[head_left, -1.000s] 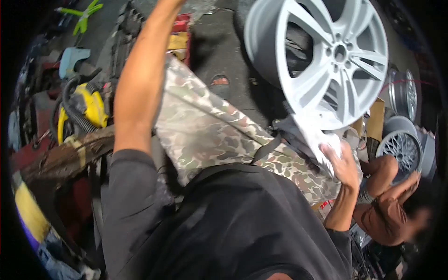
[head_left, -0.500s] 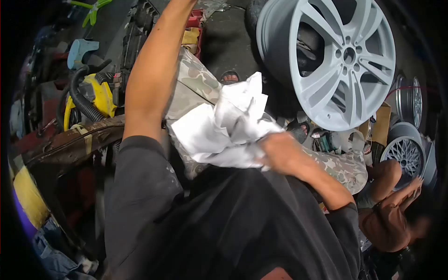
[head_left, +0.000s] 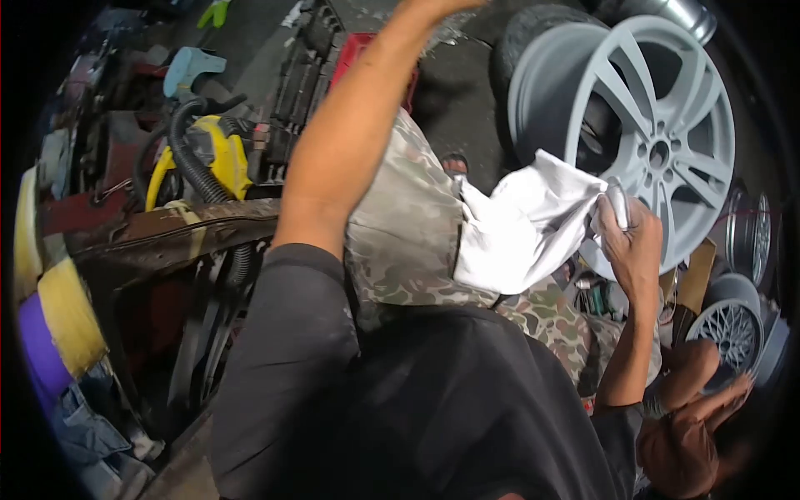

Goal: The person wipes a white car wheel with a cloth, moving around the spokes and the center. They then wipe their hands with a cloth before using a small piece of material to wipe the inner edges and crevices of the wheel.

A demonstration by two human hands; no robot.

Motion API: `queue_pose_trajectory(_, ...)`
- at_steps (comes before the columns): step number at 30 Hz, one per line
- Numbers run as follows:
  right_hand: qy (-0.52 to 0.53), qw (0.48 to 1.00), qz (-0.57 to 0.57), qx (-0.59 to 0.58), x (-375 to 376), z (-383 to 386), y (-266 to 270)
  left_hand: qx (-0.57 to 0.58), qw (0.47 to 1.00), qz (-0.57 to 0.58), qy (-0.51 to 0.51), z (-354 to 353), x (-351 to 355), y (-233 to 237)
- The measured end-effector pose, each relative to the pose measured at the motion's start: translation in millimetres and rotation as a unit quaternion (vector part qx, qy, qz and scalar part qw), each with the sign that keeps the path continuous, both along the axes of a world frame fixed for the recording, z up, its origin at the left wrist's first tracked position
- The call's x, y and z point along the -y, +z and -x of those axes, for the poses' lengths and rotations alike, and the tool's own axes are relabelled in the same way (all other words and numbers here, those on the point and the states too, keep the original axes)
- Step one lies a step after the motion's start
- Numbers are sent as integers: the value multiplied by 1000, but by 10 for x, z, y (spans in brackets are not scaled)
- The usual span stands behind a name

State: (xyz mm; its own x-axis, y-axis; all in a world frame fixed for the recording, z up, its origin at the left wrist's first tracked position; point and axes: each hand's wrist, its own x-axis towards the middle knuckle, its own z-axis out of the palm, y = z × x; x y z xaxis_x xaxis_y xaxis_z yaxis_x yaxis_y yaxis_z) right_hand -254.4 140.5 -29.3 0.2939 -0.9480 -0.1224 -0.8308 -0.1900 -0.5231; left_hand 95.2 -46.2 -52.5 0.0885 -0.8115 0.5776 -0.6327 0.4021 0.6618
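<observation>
A crumpled white cloth (head_left: pixel 517 237) hangs in front of my camouflage trousers (head_left: pixel 400 242). My right hand (head_left: pixel 635 237) is closed on its right end, the fingers bunched into the fabric, with a silvery patch over the knuckles. Right behind that hand stands a large grey multi-spoke wheel rim (head_left: pixel 625 104), upright and facing me at an angle; the cloth overlaps its lower left part in this view. My left arm reaches up and away, and only the edge of my left hand (head_left: pixel 450 4) shows at the top of the picture. Its fingers are out of sight.
On the left are a yellow machine (head_left: pixel 218 157) with a black corrugated hose, a light blue plastic piece (head_left: pixel 192 71) and yellow and purple rolls (head_left: pixel 71 308). A red case (head_left: pixel 352 60) lies beyond my arm. More rims, one mesh-spoked (head_left: pixel 725 333), and a seated person (head_left: pixel 679 454) are at right.
My right hand has moved right and up, drawing the cloth out from a bunched heap in my lap. My left arm has swung to the right, and the view has shifted.
</observation>
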Motion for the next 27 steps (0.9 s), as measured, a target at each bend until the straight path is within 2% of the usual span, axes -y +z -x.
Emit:
queue_pose_trajectory(2, 9, 998, 29, 48, 103, -140, 1, 1, 1000, 5, -1, 5, 33, -13)
queue_pose_trajectory(5, -62, 982, -84, 156, 349, -310, -6, -21, 999, -29, 14, 84, -52, 47)
queue_pose_trajectory(6, -80, 963, -69, 246, 406, -386, -41, -34, 998, -50, 15, 91, -59, 55)
queue_pose_trajectory(7, -110, 950, -41, 288, 488, -442, -18, 11, 999, 3, 40, 94, -48, 22)
queue_pose_trajectory(9, -183, 904, -25, 386, 624, -595, 133, -11, 999, -2, 38, 94, -84, 89)
queue_pose_trajectory(10, -181, 906, -14, 383, 752, -553, 108, -33, 999, -12, 36, 96, -129, 127)
queue_pose_trajectory(13, -149, 892, 25, 427, 925, -756, 124, -61, 997, 41, 39, -46, -165, 232)
queue_pose_trajectory(15, -134, 891, -28, 432, 849, -1013, 208, -53, 991, 115, 34, -182, -198, 295)
queue_pose_trajectory(16, -86, 883, 17, 461, 850, -1192, 129, -68, 992, 84, 60, -172, -334, 427)
queue_pose_trajectory(17, -64, 882, -43, 464, 816, -1318, 140, -83, 993, 69, 48, -265, -335, 452)
queue_pose_trajectory(18, -2, 872, 19, 489, 853, -1515, 4, -68, 991, 94, 72, -276, -406, 527)
queue_pose_trajectory(19, 9, 869, -21, 494, 706, -1676, 144, -76, 989, 101, 74, -319, -426, 547)
queue_pose_trajectory(20, 62, 844, -46, 531, 752, -1844, -35, -84, 988, 108, 76, -378, -427, 539)
queue_pose_trajectory(22, 151, 866, -38, 475, 708, -2049, -46, -112, 983, 110, 99, -463, -402, 519)
queue_pose_trajectory(24, 241, 927, -120, 260, 742, -2071, 52, -147, 976, 117, 111, -508, -326, 462)
queue_pose_trajectory(25, 299, 928, 26, 220, 793, -2061, -123, -135, 976, 127, 115, -552, -295, 445)
queue_pose_trajectory(26, 287, 919, 139, 232, 813, -2027, -295, -128, 975, 137, 116, -566, -263, 424)
queue_pose_trajectory(27, 253, 926, 96, 264, 854, -1938, -313, -126, 979, 117, 109, -498, -284, 460)
